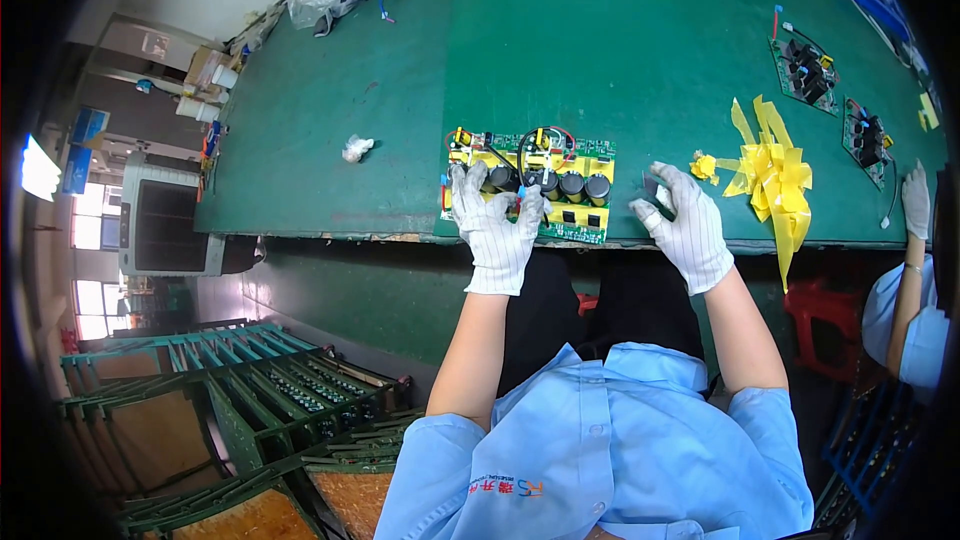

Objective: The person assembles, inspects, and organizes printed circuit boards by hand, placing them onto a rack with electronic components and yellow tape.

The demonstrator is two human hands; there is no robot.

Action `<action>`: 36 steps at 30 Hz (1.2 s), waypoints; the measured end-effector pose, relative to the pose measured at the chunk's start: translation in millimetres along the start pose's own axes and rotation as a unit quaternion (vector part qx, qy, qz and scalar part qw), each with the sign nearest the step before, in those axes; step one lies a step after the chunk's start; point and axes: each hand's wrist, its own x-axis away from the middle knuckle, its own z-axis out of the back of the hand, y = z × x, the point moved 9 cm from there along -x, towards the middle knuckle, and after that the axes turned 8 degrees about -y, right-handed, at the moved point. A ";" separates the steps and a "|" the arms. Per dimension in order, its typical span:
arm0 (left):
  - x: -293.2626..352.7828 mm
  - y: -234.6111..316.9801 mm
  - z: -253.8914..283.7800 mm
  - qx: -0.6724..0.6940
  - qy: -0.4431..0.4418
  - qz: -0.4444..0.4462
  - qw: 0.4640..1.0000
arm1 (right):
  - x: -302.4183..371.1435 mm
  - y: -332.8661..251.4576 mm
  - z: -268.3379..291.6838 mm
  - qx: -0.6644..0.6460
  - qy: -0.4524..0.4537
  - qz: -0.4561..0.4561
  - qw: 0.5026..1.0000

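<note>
A green circuit board (590,223) with yellow tape, black round capacitors and looped wires lies near the table's front edge. My left hand (497,225), in a white striped glove, grips its left part, the fingers over the components and the thumb beside a small blue connector. To the right of the board, my right hand (690,230), gloved the same way, is just over the table edge with its fingers bent and apart. A small dark patch shows at its fingertips; I cannot make out what it is. Right of this hand is a small crumpled yellow piece (704,166).
Yellow tape strips (775,180) lie in a heap at the right, one hanging over the edge. Beyond are two smaller circuit boards (806,72) (868,143). A white crumpled scrap (357,148) lies left. A co-worker's gloved hand (915,202) is at far right, near a red stool (825,325).
</note>
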 end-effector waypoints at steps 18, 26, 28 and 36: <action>17.5 21.2 19.1 0.053 0.073 -0.135 0.987 | -153.5 -102.1 -135.7 -0.014 -0.248 0.130 0.960; 38.8 15.2 12.4 0.030 0.072 -0.097 0.992 | -156.1 -95.8 -174.1 0.066 -0.398 0.090 0.911; 44.0 9.2 6.4 0.033 0.077 -0.103 0.991 | -158.0 -98.7 -174.3 0.072 -0.433 0.076 0.895; 52.9 1.8 -1.7 0.065 0.107 -0.119 0.985 | -159.5 -105.4 -204.1 0.110 -0.496 0.063 0.859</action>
